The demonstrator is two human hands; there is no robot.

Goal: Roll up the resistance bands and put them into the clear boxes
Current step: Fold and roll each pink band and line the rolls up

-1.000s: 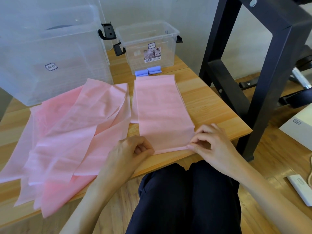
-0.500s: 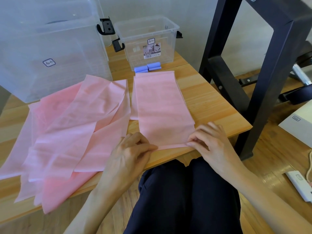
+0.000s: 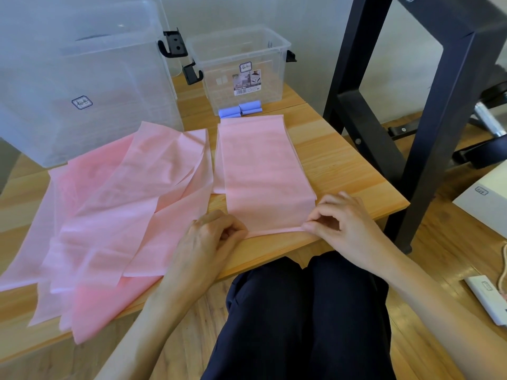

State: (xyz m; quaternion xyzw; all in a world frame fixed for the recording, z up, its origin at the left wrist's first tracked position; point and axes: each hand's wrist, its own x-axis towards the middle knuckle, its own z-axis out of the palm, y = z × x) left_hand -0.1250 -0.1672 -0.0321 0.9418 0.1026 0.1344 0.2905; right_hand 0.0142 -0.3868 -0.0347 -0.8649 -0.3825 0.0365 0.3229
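Pink matte band (image 3: 263, 171), flat, near edge pinched by both hands.

The small clear plastic storage box (image 3: 241, 67) carries a shield-shaped logo sticker and, below it, a paper product label with pictures and fine print too small to read. The large clear plastic bin (image 3: 82, 86) bears a similar illegible logo, as does the white box (image 3: 482, 198) at right.

Both hands (image 3: 274, 231) pinch pink band (image 3: 263, 171) near edge.
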